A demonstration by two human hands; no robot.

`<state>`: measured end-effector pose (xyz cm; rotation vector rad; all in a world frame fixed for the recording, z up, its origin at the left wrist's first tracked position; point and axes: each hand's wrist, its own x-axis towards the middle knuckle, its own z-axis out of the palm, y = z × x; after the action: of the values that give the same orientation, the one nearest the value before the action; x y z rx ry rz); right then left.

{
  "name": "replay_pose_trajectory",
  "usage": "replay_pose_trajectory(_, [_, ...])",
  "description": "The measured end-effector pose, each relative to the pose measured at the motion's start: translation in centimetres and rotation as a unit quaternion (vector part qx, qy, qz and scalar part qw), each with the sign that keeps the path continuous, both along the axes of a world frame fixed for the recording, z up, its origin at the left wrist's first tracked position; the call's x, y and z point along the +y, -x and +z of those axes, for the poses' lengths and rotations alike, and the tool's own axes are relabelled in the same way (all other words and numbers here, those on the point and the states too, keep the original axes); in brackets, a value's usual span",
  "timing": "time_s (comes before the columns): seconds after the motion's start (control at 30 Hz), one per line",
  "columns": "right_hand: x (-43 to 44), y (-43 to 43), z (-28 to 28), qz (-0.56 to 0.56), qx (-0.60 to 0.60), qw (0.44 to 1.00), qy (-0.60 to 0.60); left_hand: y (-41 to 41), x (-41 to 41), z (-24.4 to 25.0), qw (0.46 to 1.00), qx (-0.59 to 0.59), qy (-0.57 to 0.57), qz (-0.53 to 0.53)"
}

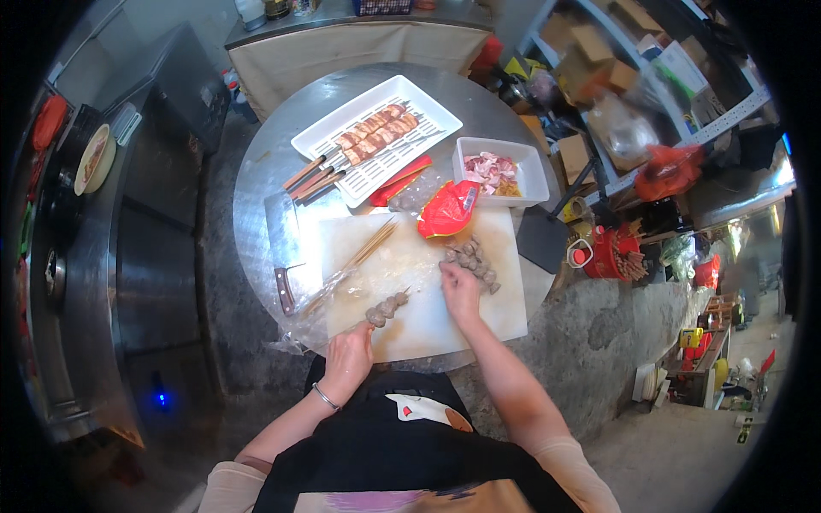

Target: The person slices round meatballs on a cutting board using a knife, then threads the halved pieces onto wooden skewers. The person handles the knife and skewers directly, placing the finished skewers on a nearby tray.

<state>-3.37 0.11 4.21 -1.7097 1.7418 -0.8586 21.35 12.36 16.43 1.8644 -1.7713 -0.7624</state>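
Observation:
My left hand (349, 359) holds a bamboo skewer near its lower end. Several rounded grey-brown meat pieces (385, 310), possibly gizzards, are threaded on it, and its bare tip points up and to the right. My right hand (460, 290) has its fingertips at the left edge of a pile of similar loose pieces (471, 256); whether they pinch one is hidden. Both hands are over a white cutting board (423, 333). A bundle of bamboo skewers (374, 242) lies on the board, its lower part in a clear plastic sleeve (327, 292).
On the round metal table (256, 160) are a cleaver (283, 250), a white slotted tray (417, 96) with meat skewers (378, 133), a plastic tub (535, 183) of raw meat and a red plastic package (449, 208). A dark flat-bladed object (542, 238) lies at the right edge.

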Motion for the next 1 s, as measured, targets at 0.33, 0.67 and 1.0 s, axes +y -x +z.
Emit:
replay_pose_trajectory(0.33, [-0.1, 0.0, -3.1, -0.024, -0.187, 0.961, -0.203, -0.6, 0.4, 1.3, 1.000, 0.022, 0.011, -0.011])
replay_pose_trajectory(0.67, [4.7, -0.7, 5.4, -0.065, -0.698, 0.618, -0.355, 0.7, 0.7, 2.3, 0.997, 0.056, -0.010, -0.053])
replay_pose_trajectory(1.0, [4.8, -0.4, 7.3, -0.062, -0.653, 0.652, -0.381, 1.1, 0.4, 2.8, 0.996, 0.059, -0.002, -0.070])
